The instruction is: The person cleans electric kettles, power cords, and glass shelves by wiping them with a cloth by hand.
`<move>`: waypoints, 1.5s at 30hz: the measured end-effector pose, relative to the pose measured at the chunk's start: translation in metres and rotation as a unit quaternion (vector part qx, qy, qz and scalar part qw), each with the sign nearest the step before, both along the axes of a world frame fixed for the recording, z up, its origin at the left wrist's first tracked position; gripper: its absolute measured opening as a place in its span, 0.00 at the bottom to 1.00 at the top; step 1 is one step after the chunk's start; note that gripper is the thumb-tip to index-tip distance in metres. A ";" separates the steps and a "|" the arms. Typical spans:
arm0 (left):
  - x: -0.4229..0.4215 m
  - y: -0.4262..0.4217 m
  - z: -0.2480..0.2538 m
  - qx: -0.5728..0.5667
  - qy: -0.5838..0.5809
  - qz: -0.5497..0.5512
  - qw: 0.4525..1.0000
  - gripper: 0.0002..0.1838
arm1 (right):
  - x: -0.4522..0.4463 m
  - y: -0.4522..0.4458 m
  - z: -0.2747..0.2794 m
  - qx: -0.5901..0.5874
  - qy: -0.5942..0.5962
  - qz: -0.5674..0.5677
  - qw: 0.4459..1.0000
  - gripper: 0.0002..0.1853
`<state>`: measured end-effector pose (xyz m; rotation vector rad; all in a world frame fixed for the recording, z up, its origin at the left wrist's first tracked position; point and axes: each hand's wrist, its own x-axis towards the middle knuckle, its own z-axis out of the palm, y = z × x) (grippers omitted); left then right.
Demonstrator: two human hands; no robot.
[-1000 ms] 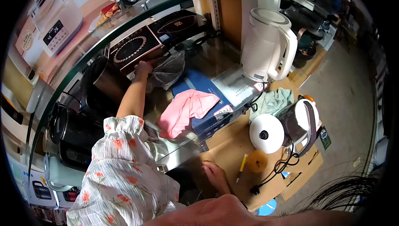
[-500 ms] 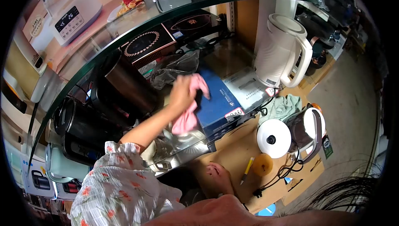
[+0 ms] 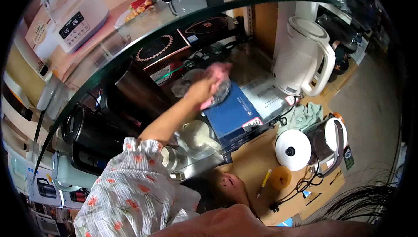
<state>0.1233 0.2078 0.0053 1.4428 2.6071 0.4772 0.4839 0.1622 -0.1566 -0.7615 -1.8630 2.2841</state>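
My left hand [image 3: 201, 92] is closed around a pink cloth [image 3: 219, 70], which is blurred by motion. It is over the back left of a blue box [image 3: 230, 111] on the glass shelf. A crumpled clear plastic bag [image 3: 183, 83] lies around and partly behind the hand; I cannot tell whether the fingers also grip it. A cream-coloured rounded item [image 3: 198, 134] lies on the shelf below my forearm. My right hand is out of view.
Dark kettles [image 3: 141, 86] stand left of my forearm, under a glass shelf edge [image 3: 130, 38]. A white kettle [image 3: 300, 56] stands at right. Induction cookers [image 3: 161, 50] lie behind. A cardboard box [image 3: 257, 156] in front holds a yellow pen [image 3: 264, 182], white lid [image 3: 293, 150] and cord.
My left hand and the pink cloth have moved back, away from the box's front edge. The plastic bag has shifted beside the hand. The whole view has moved slightly.
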 end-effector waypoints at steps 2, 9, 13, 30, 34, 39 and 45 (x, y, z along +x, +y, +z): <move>0.033 -0.019 -0.007 0.086 0.187 -0.080 0.975 0.20 | -0.002 0.000 -0.012 -0.021 -0.013 0.003 1.000 0.15; 0.034 -0.044 0.010 0.217 0.026 -0.154 0.964 0.23 | -0.001 -0.002 0.000 -0.022 -0.047 -0.022 0.998 0.14; 0.028 -0.045 0.019 0.345 -0.182 0.057 0.919 0.18 | -0.020 0.010 0.067 0.055 0.051 -0.136 0.988 0.15; 0.030 -0.092 -0.056 0.175 0.058 0.151 0.971 0.28 | -0.191 0.041 0.188 0.348 0.146 -0.390 0.840 0.22; 0.030 -0.095 -0.055 0.160 0.065 0.140 0.975 0.27 | -0.223 0.035 0.154 0.601 0.128 -0.201 0.763 0.19; 0.030 -0.105 -0.055 0.170 0.066 0.104 0.978 0.29 | -0.216 0.091 0.145 0.538 0.044 -0.262 0.800 0.16; 0.031 -0.101 -0.055 0.184 0.096 0.110 0.972 0.29 | -0.241 0.129 0.176 0.398 0.110 -0.362 0.836 0.07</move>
